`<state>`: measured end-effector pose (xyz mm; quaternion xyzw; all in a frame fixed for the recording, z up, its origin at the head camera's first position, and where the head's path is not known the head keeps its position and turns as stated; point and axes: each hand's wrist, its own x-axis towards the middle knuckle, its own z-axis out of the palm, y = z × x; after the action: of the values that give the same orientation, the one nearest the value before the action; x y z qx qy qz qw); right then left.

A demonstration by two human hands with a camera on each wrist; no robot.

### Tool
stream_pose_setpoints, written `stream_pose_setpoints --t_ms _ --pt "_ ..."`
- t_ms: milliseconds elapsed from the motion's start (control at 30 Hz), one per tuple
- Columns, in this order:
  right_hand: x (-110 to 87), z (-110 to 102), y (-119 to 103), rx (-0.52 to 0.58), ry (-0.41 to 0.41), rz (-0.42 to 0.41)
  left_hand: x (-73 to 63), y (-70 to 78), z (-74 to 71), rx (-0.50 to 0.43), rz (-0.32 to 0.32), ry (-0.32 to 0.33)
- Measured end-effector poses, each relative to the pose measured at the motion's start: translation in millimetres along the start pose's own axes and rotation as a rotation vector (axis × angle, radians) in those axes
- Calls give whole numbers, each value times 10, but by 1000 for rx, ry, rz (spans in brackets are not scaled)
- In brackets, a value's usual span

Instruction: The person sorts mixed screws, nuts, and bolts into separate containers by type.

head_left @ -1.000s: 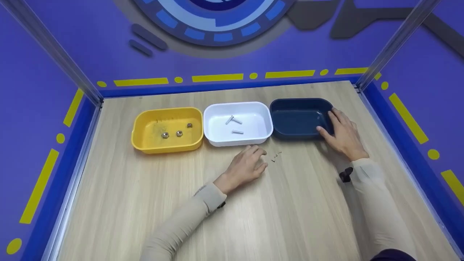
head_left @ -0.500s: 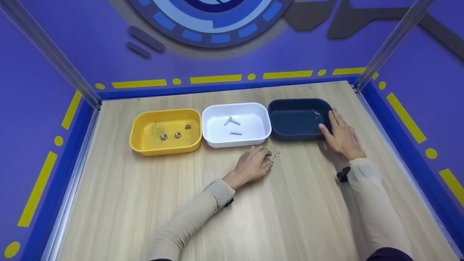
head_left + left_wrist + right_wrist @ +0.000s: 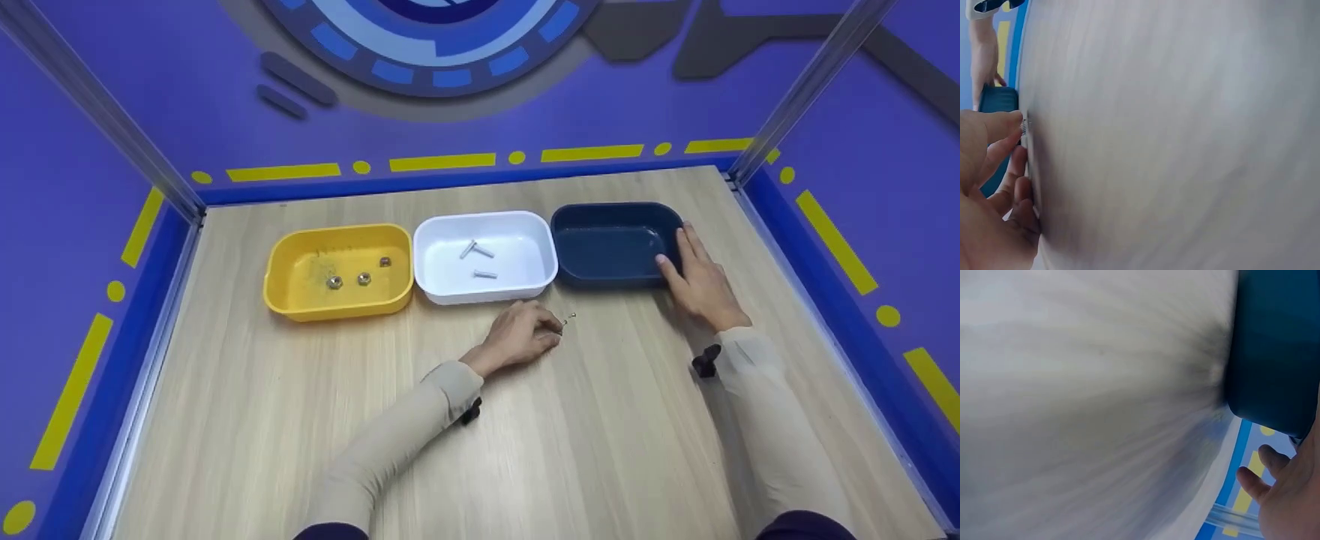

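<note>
My left hand [image 3: 519, 334] is low on the table in front of the white tray [image 3: 486, 295]. Its thumb and index finger pinch a small screw [image 3: 1024, 127], whose thread shows at the fingertips in the left wrist view. Just beyond those fingers lie two more tiny screws [image 3: 573, 316]. My right hand [image 3: 706, 292] rests against the right side of the dark blue tray [image 3: 619, 282], fingers fairly straight along the wall and thumb at the front corner. In the right wrist view two fingers [image 3: 1253, 484] extend past the tray's end.
Several silver bolts [image 3: 485, 275] lie in the white tray. The yellow tray [image 3: 341, 309] at the left holds three nuts [image 3: 364, 279]. All three trays stand in a row on the wooden table [image 3: 600, 435], with blue-purple panels [image 3: 480, 135] around it.
My left hand has moved right to the tiny screws, and its thumb and index finger have come together on the nearest one. My right hand stays at the dark blue tray.
</note>
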<state>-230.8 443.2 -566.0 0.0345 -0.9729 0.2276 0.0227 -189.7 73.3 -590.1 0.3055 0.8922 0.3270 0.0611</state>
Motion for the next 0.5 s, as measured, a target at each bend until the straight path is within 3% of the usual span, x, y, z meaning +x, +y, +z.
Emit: stream_pose_setpoints --t_ms 100,300,500 --pt "6 -7 -20 -29 8 -9 23 -1 21 23 4 22" --pt "-26 -23 -14 -91 15 -22 48 21 71 15 -61 36" --pt "-21 -5 -19 -82 26 -36 47 0 81 6 -107 60"
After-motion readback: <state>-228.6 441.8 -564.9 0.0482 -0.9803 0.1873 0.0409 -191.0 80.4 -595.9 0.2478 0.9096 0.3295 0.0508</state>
